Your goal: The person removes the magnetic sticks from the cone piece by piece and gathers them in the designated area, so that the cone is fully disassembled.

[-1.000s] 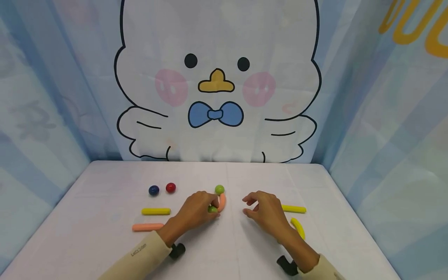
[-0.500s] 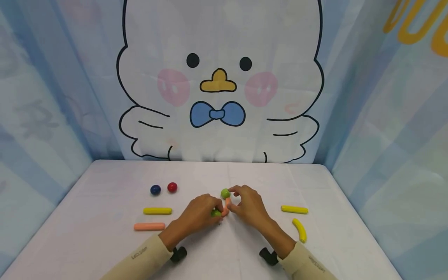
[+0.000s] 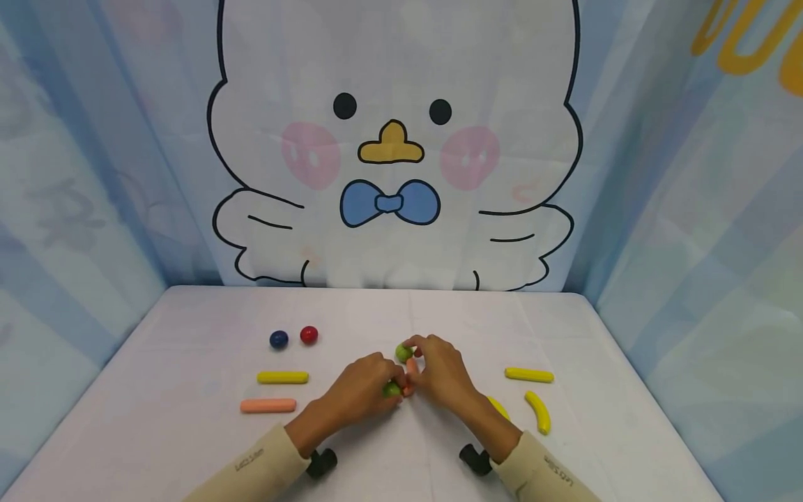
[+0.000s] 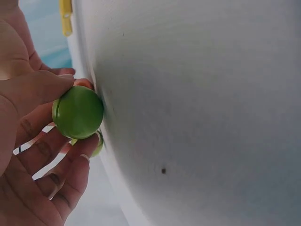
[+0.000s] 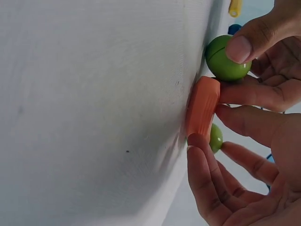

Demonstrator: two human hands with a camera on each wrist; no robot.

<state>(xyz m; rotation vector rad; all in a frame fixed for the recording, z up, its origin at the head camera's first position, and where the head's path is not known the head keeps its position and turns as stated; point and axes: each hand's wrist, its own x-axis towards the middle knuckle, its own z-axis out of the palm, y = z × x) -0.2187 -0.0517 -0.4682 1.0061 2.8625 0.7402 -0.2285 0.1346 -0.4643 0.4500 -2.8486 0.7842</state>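
Note:
In the head view, my left hand [image 3: 360,387] pinches a green ball [image 4: 79,113] between thumb and fingers, low at the table surface. My right hand [image 3: 442,373] holds a curved orange stick [image 5: 202,108] with thumb and fingertips. One end of that stick meets the ball in my left hand. A second green ball [image 3: 403,353] sits at the stick's far end, with a right fingertip by it. Fingers partly cover the stick from above. How the pieces are joined cannot be made out.
On the white table [image 3: 207,446], a blue ball [image 3: 279,339] and red ball [image 3: 309,335] lie at the back left. A yellow stick [image 3: 282,377] and orange stick [image 3: 268,405] lie left; a straight yellow stick [image 3: 530,375] and curved yellow pieces [image 3: 538,413] lie right.
My right hand has come leftward from apart and taken hold of the curved orange stick. My left hand has shifted slightly right and nearer, still pinching its green ball.

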